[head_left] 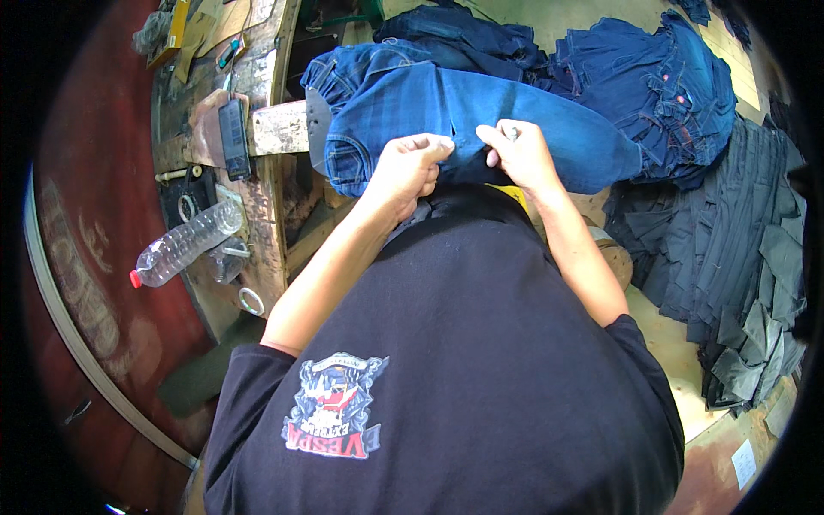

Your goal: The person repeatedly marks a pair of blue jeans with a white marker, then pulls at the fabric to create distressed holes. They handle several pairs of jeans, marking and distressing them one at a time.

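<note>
Blue denim jeans [481, 103] lie lengthwise from 11 o'clock to 2 o'clock, near the picture's top, waist end at 11 o'clock. A board [279, 129] runs from the bench [264, 73] at 10 o'clock to a dark plate [318, 129] beside the waist.

Left hand [408, 172]: at 12 o'clock, over the jeans. Thumb and index tips are pressed together; whether cloth or thread is gripped, cannot tell.

Right hand [522, 154]: at 1 o'clock, over the jeans. Fingers are curled, with the foremost tip toward the left hand. A small silver item [512, 134] shows among them; tool or ring, cannot tell.

Markings:
- Shirt [481, 343], black, 6 o'clock: crest print [335, 405] at 7 o'clock, with red and pale lettering, inverted in this view.
- Denim pile [618, 73], 2 o'clock: small red tag [681, 99].
- Red panel [120, 335], 9 o'clock: faded pale marks [81, 270].

Surroundings: phone [233, 137] on the bench, 10 o'clock; clear bottle [189, 245] with 1 red cap, 9 o'clock; grey cloth stack [721, 266], 3 o'clock; white paper [743, 463], 4 o'clock.
</note>
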### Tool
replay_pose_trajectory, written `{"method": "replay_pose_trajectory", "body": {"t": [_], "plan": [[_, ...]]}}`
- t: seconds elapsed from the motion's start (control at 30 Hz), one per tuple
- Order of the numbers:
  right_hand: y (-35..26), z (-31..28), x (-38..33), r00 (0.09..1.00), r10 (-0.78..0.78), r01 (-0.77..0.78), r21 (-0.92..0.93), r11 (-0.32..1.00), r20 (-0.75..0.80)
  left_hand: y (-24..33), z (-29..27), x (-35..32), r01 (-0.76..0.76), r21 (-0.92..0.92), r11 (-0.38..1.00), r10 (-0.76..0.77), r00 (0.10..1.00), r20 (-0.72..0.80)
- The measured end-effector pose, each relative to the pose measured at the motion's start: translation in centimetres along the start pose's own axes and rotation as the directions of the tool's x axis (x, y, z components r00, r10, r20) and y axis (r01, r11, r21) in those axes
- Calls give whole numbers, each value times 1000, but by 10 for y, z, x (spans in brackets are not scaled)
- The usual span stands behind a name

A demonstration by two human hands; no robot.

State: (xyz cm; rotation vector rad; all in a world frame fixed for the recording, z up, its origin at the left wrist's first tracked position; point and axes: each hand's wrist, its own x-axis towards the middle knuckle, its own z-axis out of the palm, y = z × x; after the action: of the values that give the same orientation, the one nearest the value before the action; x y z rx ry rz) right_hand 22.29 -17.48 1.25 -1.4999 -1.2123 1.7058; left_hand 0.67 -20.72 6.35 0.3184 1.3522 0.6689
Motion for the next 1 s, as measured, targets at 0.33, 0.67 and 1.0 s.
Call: {"method": "replay_pose_trajectory", "body": {"t": [0.33, 0.67, 1.0], "plan": [[12, 6, -15, 984, -154, 150, -49, 987, -85, -19, -7, 0, -98, -85, 992, 95, 995, -38], [11, 4, -17, 985, -161, 159, -45, 986, -61, -11, -6, 7, -134, 159, 978, 137, 991, -4], [20, 0, -17, 978, -206, 206, -46, 977, -8, -13, 0, 8, -157, 151, 976, 159, 987, -3]]}}
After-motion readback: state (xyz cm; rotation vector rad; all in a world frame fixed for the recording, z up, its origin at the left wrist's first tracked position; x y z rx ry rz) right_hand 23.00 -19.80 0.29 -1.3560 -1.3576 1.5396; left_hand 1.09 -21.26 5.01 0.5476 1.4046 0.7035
